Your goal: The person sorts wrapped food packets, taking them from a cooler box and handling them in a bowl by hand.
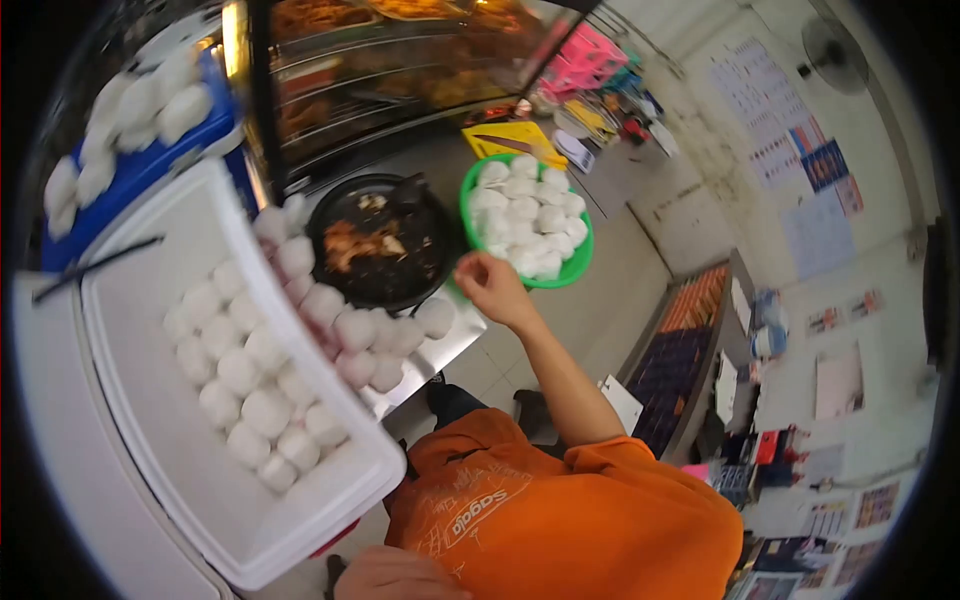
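Note:
My right hand hovers beside a green basin, fingers curled together; whether anything is in them is hidden. White rounded balls, their kind unclear, fill the basin. More white balls lie in a row between a large white tub and a black round pan. Inside the tub is a heap of further white balls. Brown food bits lie in the pan. At the bottom edge my left hand is partly in view, its fingers cut off and blurred.
A glass food display rises behind the pan. Near the basin lies a knife on a yellow sheet. A blue crate with white balls stands upper left. Right are a shelf unit and a wall fan.

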A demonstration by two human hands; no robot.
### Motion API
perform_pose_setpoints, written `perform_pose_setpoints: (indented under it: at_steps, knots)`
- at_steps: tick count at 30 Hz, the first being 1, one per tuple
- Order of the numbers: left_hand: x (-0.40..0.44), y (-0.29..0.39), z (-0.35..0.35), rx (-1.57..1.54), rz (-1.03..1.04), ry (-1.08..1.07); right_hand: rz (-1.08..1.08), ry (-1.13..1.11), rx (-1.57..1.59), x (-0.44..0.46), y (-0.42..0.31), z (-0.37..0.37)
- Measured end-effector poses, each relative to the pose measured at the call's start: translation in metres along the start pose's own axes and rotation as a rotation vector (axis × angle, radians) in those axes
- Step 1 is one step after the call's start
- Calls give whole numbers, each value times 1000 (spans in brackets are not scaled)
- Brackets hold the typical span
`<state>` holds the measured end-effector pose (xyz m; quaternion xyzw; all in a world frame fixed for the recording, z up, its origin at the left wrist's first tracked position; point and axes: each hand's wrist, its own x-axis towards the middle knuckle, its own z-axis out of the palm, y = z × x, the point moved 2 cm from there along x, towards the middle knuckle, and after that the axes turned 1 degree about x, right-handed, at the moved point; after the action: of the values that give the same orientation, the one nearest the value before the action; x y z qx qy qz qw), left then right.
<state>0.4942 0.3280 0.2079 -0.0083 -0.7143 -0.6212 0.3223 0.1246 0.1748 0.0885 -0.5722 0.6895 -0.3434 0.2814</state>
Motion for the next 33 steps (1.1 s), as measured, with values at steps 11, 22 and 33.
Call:
perform_pose_setpoints:
  at_steps: [11,22,33]
  knots:
    - [289,-328,22,497,-686,405,454,-120,-368,50,290,-172]
    - [378,-498,-29,1247,-632,-354,-41,-273,-594,58,280,-184]
    - [375,-435,-50,745,-534,154,-209,-504,-575,85,274,-201]
